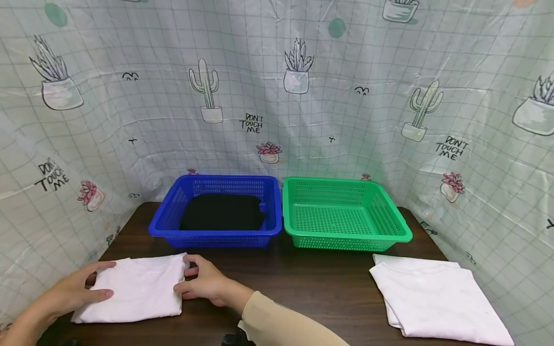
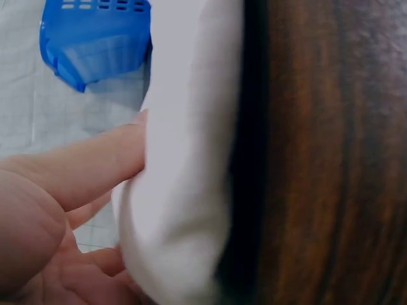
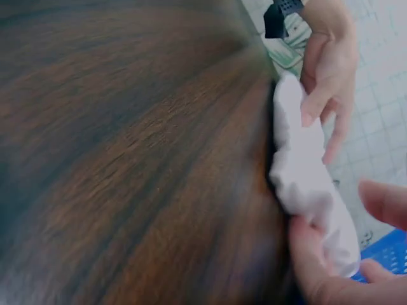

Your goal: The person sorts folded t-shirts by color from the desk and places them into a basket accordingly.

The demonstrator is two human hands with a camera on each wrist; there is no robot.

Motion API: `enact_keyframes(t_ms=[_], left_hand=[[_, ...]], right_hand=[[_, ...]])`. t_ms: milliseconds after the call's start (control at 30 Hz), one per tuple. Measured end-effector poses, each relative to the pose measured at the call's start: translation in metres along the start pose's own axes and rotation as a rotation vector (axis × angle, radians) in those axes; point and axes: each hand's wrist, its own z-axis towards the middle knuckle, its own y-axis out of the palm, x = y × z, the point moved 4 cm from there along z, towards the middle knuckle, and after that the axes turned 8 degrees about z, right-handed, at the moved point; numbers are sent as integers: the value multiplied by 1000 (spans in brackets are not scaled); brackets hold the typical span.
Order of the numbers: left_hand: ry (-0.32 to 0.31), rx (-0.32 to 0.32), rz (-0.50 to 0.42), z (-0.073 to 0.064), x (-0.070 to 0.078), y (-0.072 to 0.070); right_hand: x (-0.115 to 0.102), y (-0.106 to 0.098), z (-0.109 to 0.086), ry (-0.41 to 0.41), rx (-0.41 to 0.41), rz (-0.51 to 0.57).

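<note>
On the curtain (image 1: 173,139), the words "DON'T TOUCH ME" can be read in three places, all in dark capital letters which look handwritten. One lettering (image 1: 52,174) is at the left side, tilted and a little bent by the cloth. A second lettering (image 1: 252,123) stands near the middle, in three short lines. The third lettering (image 1: 452,147) is at the right, also slanted. On the beige sleeve (image 1: 283,319) there is a small dark marking (image 1: 283,305), but it is too small for reading.
</note>
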Motion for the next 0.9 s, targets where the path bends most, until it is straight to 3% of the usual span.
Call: enact_keyframes(t_ms=[100,233,367,533,733,900], left_hand=[[8,-10,-66,1,0,1],[-8,-22,-122,4,-3,2],[-16,-16,-135,3,-5,2],[-15,-18,-160,0,-5,3],[-12,-50,-283,-2,-4,4],[23,-32,-344,-3,2,7]], right_hand=[[1,2,4,-22,12,15],[-2,5,7,-92,39,-88],[-2,9,9,-105,48,-150],[4,12,12,-71,73,-108],[3,12,13,-39,77,-53],[3,11,15,-16,98,-31]])
